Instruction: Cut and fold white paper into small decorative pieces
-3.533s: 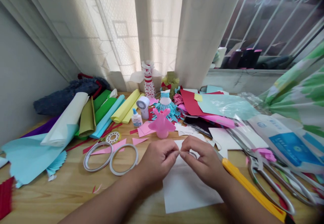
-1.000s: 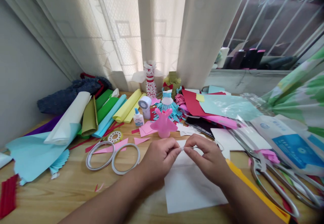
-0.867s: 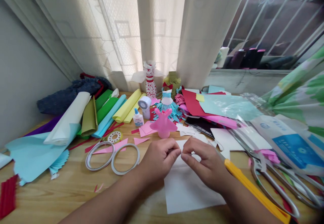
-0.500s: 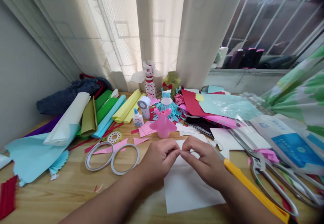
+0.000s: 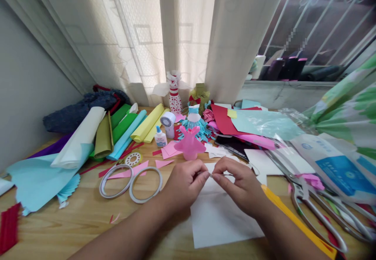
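Hands slightly farther apart; left hand (image 5: pixel 185 185), right hand (image 5: pixel 237 185) pinching thin white strip (image 5: pixel 210 175) above paper sheet (image 5: pixel 223 220).

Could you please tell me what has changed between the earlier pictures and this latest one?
The right hand has eased rightward from the left hand, their fingers holding a small white scrap between them. The white sheet, pink paper figure and scissors stayed as they were.

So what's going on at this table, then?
A person is pinching a small white strip between the left hand and right hand, just above a white paper sheet. Nearby on the wooden table are a pink paper figure, tape rolls, a yellow utility knife and metal scissors.
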A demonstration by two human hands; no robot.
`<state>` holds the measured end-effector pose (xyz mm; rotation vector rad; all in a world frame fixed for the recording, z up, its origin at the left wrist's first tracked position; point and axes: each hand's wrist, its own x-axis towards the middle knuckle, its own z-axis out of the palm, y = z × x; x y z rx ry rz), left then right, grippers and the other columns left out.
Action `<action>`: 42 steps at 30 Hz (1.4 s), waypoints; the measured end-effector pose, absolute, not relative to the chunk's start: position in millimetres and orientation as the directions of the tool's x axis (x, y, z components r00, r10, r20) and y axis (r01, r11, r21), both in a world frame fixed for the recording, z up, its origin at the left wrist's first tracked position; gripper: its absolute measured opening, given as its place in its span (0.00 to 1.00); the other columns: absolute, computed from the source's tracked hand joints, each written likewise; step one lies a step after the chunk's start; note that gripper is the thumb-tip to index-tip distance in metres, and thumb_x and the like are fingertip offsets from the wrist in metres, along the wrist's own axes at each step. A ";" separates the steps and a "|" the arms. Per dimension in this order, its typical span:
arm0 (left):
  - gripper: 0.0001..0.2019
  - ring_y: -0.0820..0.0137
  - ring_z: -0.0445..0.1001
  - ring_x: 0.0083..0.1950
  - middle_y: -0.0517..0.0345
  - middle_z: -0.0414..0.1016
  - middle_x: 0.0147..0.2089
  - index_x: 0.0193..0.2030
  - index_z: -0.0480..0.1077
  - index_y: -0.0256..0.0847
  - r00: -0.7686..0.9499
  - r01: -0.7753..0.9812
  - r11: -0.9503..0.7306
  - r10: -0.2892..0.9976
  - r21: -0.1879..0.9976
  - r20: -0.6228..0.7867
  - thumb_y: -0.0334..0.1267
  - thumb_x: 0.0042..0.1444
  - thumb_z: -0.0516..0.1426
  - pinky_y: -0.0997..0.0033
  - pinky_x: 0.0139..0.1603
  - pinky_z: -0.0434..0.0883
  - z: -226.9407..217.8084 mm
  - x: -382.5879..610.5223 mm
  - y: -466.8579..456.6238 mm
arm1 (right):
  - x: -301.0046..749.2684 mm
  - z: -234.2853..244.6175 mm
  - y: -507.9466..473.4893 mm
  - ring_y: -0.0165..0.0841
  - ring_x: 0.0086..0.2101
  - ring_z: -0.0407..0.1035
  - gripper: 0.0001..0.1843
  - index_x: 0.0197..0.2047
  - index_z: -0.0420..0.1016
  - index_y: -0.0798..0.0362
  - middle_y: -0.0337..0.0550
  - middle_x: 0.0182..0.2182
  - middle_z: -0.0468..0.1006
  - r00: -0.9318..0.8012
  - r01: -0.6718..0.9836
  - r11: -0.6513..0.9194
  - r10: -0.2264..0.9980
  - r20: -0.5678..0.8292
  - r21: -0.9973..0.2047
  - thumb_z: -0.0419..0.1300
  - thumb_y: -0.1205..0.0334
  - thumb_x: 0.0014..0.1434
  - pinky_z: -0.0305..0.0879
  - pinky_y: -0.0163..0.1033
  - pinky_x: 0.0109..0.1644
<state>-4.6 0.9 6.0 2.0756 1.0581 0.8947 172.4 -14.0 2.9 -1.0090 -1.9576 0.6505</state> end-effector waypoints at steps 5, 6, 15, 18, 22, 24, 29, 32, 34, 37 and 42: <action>0.09 0.75 0.63 0.26 0.63 0.65 0.23 0.25 0.65 0.37 0.455 0.411 -0.491 0.841 0.768 0.293 0.33 0.56 0.53 0.77 0.28 0.58 5.0 -4.2 1.1 | 168.8 3.5 -15.2 0.30 0.27 0.63 0.08 0.28 0.67 0.53 0.38 0.24 0.69 -0.369 0.426 0.561 0.824 0.429 -0.710 0.54 0.65 0.60 0.58 0.35 0.32; 0.09 0.75 0.63 0.26 0.63 0.65 0.23 0.25 0.65 0.37 0.466 0.406 -0.500 0.833 0.765 0.297 0.33 0.56 0.53 0.77 0.28 0.58 5.0 -4.1 0.8 | 168.7 3.6 -14.7 0.30 0.27 0.62 0.09 0.27 0.66 0.53 0.38 0.24 0.68 -0.339 0.451 0.544 0.838 0.428 -0.707 0.54 0.65 0.59 0.58 0.36 0.31; 0.10 0.74 0.63 0.27 0.62 0.65 0.24 0.25 0.66 0.37 0.509 0.397 -0.523 0.809 0.754 0.293 0.34 0.57 0.52 0.76 0.29 0.59 3.8 -6.0 0.6 | 169.6 2.8 -14.5 0.30 0.27 0.62 0.09 0.27 0.65 0.53 0.38 0.24 0.68 -0.348 0.466 0.525 0.849 0.398 -0.712 0.54 0.64 0.60 0.58 0.35 0.32; 0.10 0.75 0.63 0.27 0.62 0.65 0.24 0.25 0.66 0.37 0.517 0.395 -0.534 0.802 0.748 0.299 0.33 0.57 0.52 0.76 0.29 0.59 4.8 -5.8 0.4 | 171.6 1.7 -11.8 0.30 0.27 0.62 0.09 0.27 0.65 0.53 0.38 0.24 0.67 -0.266 0.525 0.479 0.878 0.399 -0.703 0.54 0.65 0.59 0.58 0.36 0.32; 0.08 0.74 0.64 0.28 0.62 0.67 0.25 0.27 0.66 0.37 0.484 0.392 -0.477 0.834 0.787 0.264 0.36 0.56 0.53 0.76 0.29 0.60 6.9 -5.4 -0.9 | 173.4 1.7 -10.5 0.30 0.27 0.62 0.09 0.27 0.64 0.52 0.37 0.24 0.67 -0.257 0.512 0.507 0.861 0.439 -0.694 0.54 0.65 0.59 0.59 0.35 0.32; 0.09 0.74 0.64 0.27 0.62 0.67 0.25 0.29 0.66 0.37 0.471 0.379 -0.425 0.853 0.822 0.224 0.38 0.57 0.53 0.76 0.28 0.60 7.4 -5.6 -1.3 | 173.8 1.6 -10.8 0.30 0.27 0.62 0.09 0.27 0.64 0.52 0.37 0.24 0.67 -0.258 0.501 0.517 0.855 0.451 -0.694 0.54 0.64 0.59 0.59 0.36 0.32; 0.11 0.74 0.65 0.25 0.62 0.67 0.23 0.26 0.67 0.37 0.462 0.378 -0.404 0.862 0.833 0.209 0.37 0.58 0.52 0.76 0.28 0.60 7.1 -6.4 -1.0 | 173.4 1.1 -11.5 0.31 0.29 0.64 0.07 0.29 0.66 0.52 0.39 0.26 0.69 -0.292 0.468 0.525 0.851 0.437 -0.710 0.54 0.62 0.60 0.60 0.37 0.34; 0.11 0.74 0.65 0.26 0.62 0.67 0.22 0.26 0.67 0.37 0.455 0.387 -0.425 0.860 0.818 0.232 0.37 0.58 0.52 0.76 0.28 0.60 6.9 -6.3 -0.7 | 170.9 2.4 -13.4 0.31 0.28 0.64 0.09 0.28 0.66 0.52 0.39 0.25 0.69 -0.312 0.448 0.529 0.848 0.429 -0.720 0.54 0.62 0.60 0.60 0.37 0.33; 0.10 0.74 0.65 0.25 0.62 0.67 0.22 0.25 0.67 0.37 0.454 0.386 -0.430 0.859 0.816 0.238 0.35 0.57 0.53 0.76 0.28 0.60 6.9 -5.8 -0.5 | 169.2 3.5 -14.9 0.30 0.27 0.63 0.10 0.26 0.65 0.52 0.39 0.24 0.68 -0.330 0.435 0.546 0.837 0.437 -0.716 0.53 0.63 0.60 0.60 0.37 0.32; 0.10 0.75 0.65 0.25 0.62 0.67 0.22 0.25 0.67 0.37 0.458 0.378 -0.435 0.855 0.817 0.243 0.35 0.56 0.53 0.77 0.28 0.60 6.5 -4.9 -0.3 | 168.6 3.7 -15.5 0.30 0.26 0.62 0.11 0.25 0.64 0.53 0.39 0.23 0.67 -0.355 0.423 0.564 0.823 0.443 -0.709 0.53 0.62 0.60 0.59 0.37 0.31; 0.13 0.75 0.65 0.24 0.63 0.67 0.21 0.22 0.66 0.37 0.484 0.366 -0.445 0.841 0.817 0.240 0.37 0.57 0.54 0.77 0.27 0.60 4.6 -4.9 -0.2 | 171.0 2.1 -13.0 0.31 0.27 0.62 0.12 0.25 0.63 0.52 0.38 0.24 0.68 -0.316 0.447 0.519 0.854 0.413 -0.729 0.54 0.61 0.60 0.60 0.37 0.32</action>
